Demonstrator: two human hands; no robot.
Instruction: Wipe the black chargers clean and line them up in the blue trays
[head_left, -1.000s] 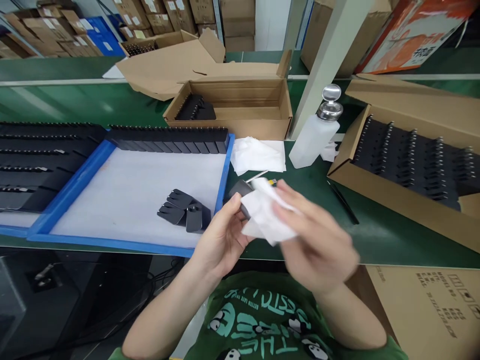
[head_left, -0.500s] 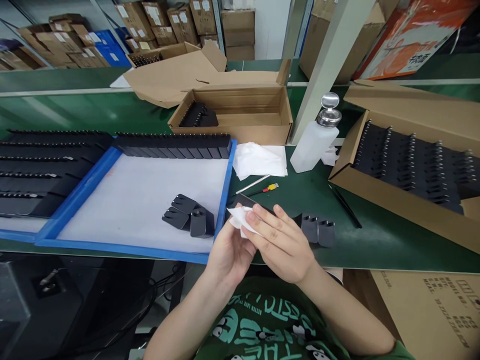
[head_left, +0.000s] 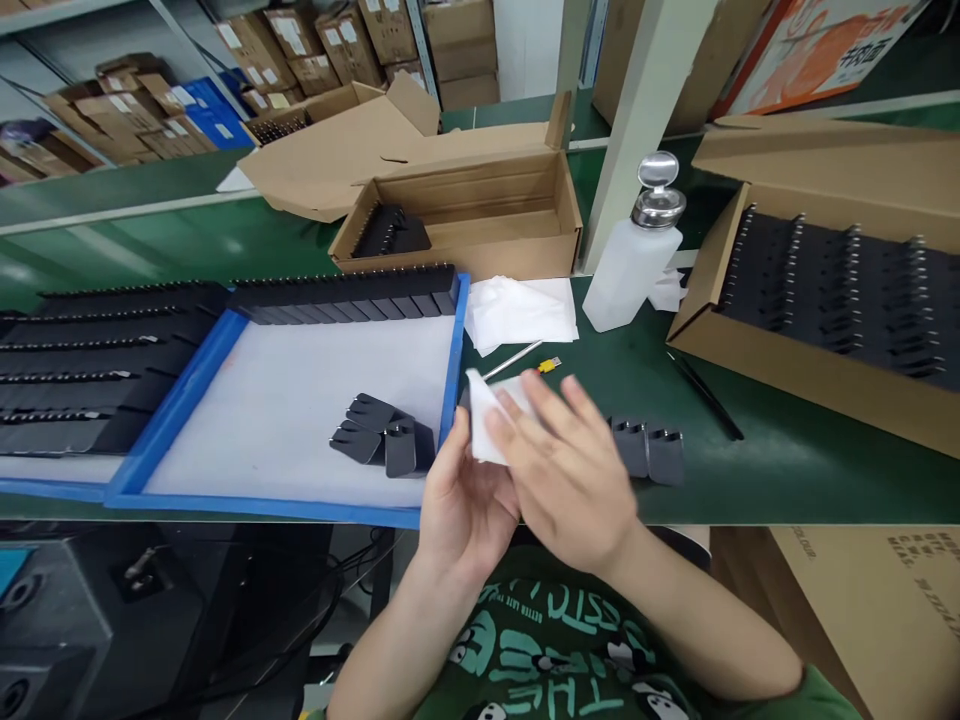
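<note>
Slippage is the main risk: the small black plastic part is hidden between the left hand (head_left: 461,500), cupped under it, and the right hand (head_left: 562,470), pressing a white wiping cloth (head_left: 487,420) over it, above the green bench's (head_left: 787,470) edge. Two open cardboard boxes, one blue tray (head_left: 450,350), one white dispenser bottle (head_left: 630,270), two loose black parts (head_left: 649,450).

The green cotton T-shirt (head_left: 555,650), seen upside down, bears pale print reading "THE". Smaller lettering above it is illegible. Printing on the brown cardboard carton (head_left: 900,590) at lower right is too blurred to read.
</note>
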